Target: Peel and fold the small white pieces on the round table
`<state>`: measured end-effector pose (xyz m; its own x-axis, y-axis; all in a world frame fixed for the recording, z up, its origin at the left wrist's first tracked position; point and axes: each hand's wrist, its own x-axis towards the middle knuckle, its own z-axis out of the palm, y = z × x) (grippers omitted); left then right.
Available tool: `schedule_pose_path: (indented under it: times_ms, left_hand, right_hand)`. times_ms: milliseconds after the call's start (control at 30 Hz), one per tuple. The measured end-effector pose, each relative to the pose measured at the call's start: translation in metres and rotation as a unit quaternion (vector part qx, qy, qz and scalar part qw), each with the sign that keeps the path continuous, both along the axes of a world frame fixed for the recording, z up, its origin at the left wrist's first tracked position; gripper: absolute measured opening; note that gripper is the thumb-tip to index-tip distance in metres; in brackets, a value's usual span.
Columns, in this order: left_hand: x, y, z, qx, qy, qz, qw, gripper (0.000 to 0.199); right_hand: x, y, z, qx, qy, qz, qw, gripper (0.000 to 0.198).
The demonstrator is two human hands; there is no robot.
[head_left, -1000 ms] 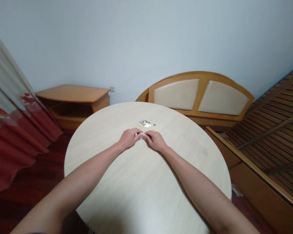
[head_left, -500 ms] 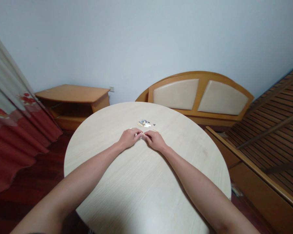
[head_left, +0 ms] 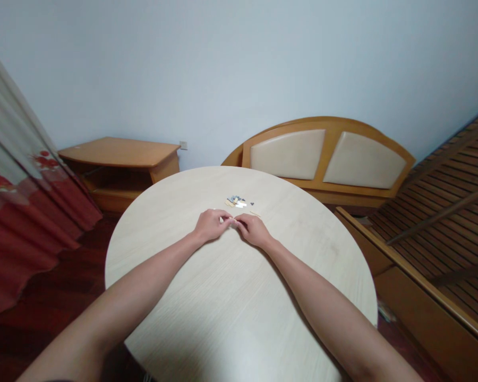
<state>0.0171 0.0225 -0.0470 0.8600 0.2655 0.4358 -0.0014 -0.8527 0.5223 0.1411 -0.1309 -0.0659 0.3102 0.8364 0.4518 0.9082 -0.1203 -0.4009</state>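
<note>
Over the middle of the pale table, my left hand (head_left: 212,225) and my right hand (head_left: 254,229) meet with their fingertips almost touching. Both are closed in a pinch around a small pale piece (head_left: 233,221), mostly covered by the fingers, so its kind does not show. Just beyond them lies a small pile of loose pieces (head_left: 236,201) in beige, white, grey and bluish tones, too small to name. A tiny dark piece (head_left: 252,203) sits apart to the right of the pile. Close behind my right hand lies a thin tan strip (head_left: 255,214).
The round light wood table (head_left: 239,297) fills the foreground. Behind it stand a low wooden cabinet (head_left: 121,151) and a padded headboard (head_left: 287,154). A slatted bed frame (head_left: 454,212) is at the right, and a red and white curtain (head_left: 27,228) hangs at the left.
My fingertips have shifted slightly and now cover more of the pale piece between them. Both arms and the pile stay practically where they were.
</note>
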Motion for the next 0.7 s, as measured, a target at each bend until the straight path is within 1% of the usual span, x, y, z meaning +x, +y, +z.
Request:
schedule_pose_path:
  times_ms: [267,467,700]
  left_hand:
    - [0.0012,0.0013,-0.0033,0.013,-0.001,-0.022,1.0,0.024]
    - [0.0005,-0.0001,-0.0011,0.019,0.003,-0.067,0.998,0.024]
    - [0.0011,-0.0002,-0.0018,0.029,0.005,-0.077,0.997,0.024]
  right_hand:
    - [-0.0007,-0.0007,0.0008,-0.003,-0.006,-0.007,1.0,0.022]
    - [-0.0009,-0.0013,0.0015,-0.007,-0.005,-0.011,1.0,0.022]
    - [-0.001,-0.0017,0.0016,-0.004,-0.001,-0.006,1.0,0.02]
